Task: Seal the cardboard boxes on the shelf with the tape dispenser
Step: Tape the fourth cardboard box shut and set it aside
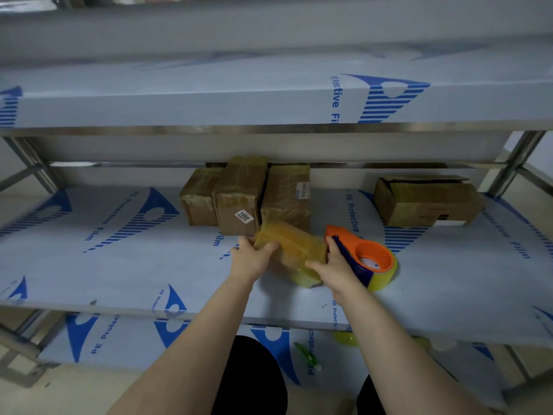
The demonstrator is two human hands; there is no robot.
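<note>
The left grip (253, 259) clasps the far-left end of a small cardboard box (291, 250), thumb and fingers curled on it. The right grip (336, 266) is clenched round the blue handle of the orange tape dispenser (369, 254), which is held against the box's right side. The box lies directly between the 2 grips, low over the middle shelf (119, 250), and is glossy with yellowish tape. Its long axis seems to run diagonally from the left grip toward the right one, so the dispenser would likely travel along it. Just beyond the left grip stand 3 taped boxes (239, 202), touching. Well off to the right sits 1 more box (425, 202), its flaps apparently unsealed; the right grip is nearer to it.
</note>
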